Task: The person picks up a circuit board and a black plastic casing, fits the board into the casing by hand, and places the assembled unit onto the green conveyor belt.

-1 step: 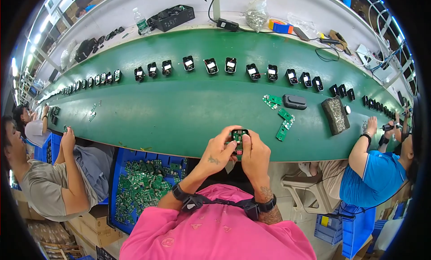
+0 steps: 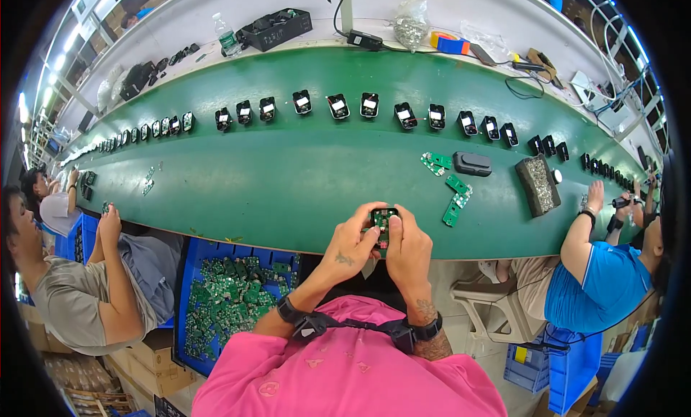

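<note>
Both my hands hold one small black plastic housing [image 2: 376,214] above the near edge of the green bench. A green circuit board [image 2: 384,220] sits in its open face, with a reddish spot near the lower end. My left hand [image 2: 351,240] is closed around the left side, its thumb on the board. My right hand [image 2: 410,245] grips the right side, thumb laid along the board. The fingers underneath are hidden. Ahead and to the right lie several loose green boards [image 2: 458,201] beside a dark grey case [image 2: 472,163].
A row of open black housings [image 2: 338,106] crosses the green bench [image 2: 302,172]. On the right stands a dark box of small metal parts [image 2: 538,186]. A blue crate [image 2: 188,273] of circuit boards is at lower left. Co-workers sit at left [image 2: 79,294] and right [image 2: 604,280].
</note>
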{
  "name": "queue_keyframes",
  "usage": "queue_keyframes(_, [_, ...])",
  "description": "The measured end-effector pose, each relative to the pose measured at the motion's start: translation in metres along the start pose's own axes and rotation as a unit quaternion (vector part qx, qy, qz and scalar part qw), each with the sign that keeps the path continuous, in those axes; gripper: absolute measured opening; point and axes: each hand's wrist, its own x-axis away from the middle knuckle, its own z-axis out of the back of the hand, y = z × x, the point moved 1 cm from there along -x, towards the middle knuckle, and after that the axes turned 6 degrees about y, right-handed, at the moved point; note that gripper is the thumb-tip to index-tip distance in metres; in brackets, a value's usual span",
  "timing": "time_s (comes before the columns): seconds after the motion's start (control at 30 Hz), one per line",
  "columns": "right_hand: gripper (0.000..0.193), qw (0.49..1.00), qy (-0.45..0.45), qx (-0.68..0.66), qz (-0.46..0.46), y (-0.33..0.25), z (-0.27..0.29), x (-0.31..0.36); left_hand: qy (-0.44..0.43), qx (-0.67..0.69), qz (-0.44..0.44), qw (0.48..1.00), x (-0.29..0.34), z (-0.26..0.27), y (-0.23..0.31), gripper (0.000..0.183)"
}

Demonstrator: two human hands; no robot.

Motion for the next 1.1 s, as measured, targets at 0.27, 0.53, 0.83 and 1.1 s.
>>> queue_keyframes(0.27, [0.032, 0.996, 0.071, -0.043, 0.021, 0.001, -0.019, 0.007, 0.174, -0.175, -0.156, 0.956, 0.011, -0.019, -0.005, 0.041])
queue_keyframes(0.53, [0.034, 0.994, 0.069, -0.09, 0.008, -0.02, -0.014, 0.01, 0.193, -0.164, -0.216, 0.943, 0.017, -0.014, 0.019, 0.034])
queue_keyframes(0.83, [0.034, 0.996, 0.042, -0.074, 0.028, 0.002, -0.056, -0.024, 0.235, -0.185, -0.175, 0.938, -0.021, 0.01, -0.009, 0.031])
queue_keyframes(1.1, [0.028, 0.878, -0.297, -0.283, -0.248, -0.04, -0.095, -0.067, 0.146, 0.062, 0.089, 0.983, -0.04, 0.103, 0.002, 0.026])
